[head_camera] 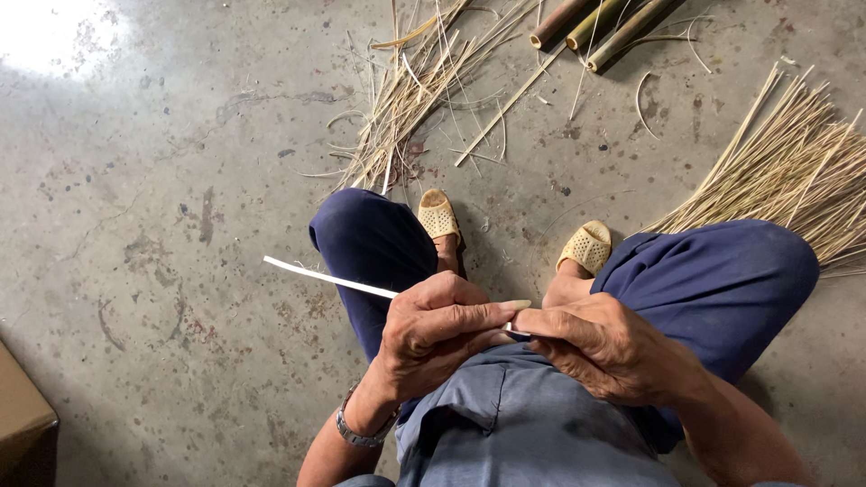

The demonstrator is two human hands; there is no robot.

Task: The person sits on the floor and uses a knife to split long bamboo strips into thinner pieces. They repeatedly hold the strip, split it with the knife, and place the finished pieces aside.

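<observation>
My left hand [433, 332] grips a thin pale bamboo strip [325, 278] that sticks out to the left over my left knee. My right hand [606, 347] is closed against it, fingertips meeting the left thumb, with a small dark blade-like tip [516, 333] showing between the two hands. What the right hand grips is mostly hidden by its fingers. Both hands sit over my lap, above blue trousers and a grey-blue shirt. A metal watch [361, 435] is on my left wrist.
A loose pile of split bamboo slivers [410, 95] lies on the concrete floor ahead. A fan of thin strips [794, 176] spreads at the right. Three bamboo poles [600, 25] lie at the top. My feet wear tan sandals [438, 216]. A brown box corner [23, 415] sits at lower left.
</observation>
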